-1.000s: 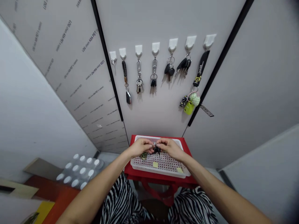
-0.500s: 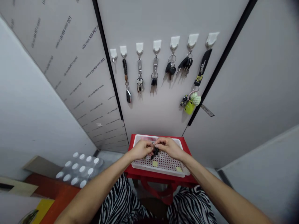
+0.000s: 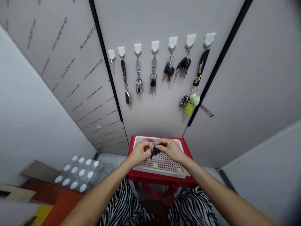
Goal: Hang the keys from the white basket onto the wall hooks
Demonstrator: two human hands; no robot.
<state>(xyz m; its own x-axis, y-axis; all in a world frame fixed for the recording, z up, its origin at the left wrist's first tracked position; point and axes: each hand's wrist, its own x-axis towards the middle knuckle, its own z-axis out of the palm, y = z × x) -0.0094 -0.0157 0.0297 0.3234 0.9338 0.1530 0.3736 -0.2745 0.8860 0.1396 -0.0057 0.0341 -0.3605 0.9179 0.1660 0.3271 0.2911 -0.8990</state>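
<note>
Both my hands meet over a white perforated plastic basket (image 3: pixel 164 172), pinching a bunch of keys (image 3: pixel 155 151) with dark heads. My left hand (image 3: pixel 141 153) closes on its left side, and my right hand (image 3: pixel 170 149) grips it from the right. Fingers partly cover the keys, so the ring between them is hard to make out. Two small yellow paper pieces lie in the basket, one a yellow square (image 3: pixel 155 165) below the keys, the other a yellow note (image 3: pixel 180 170) near the front right corner.
The basket rests on a red surface (image 3: pixel 188 149). On the wall ahead hang several key sets from white hooks (image 3: pixel 155 46); the leftmost hook (image 3: pixel 111 55) holds no keys. A black lanyard (image 3: pixel 201 67) hangs far right. Capped bottles (image 3: pixel 77 172) stand at lower left.
My fingers have shifted slightly on the keys, and the bunch has turned a little between them. The whole view has moved slightly, with the wall hooks sitting further left.
</note>
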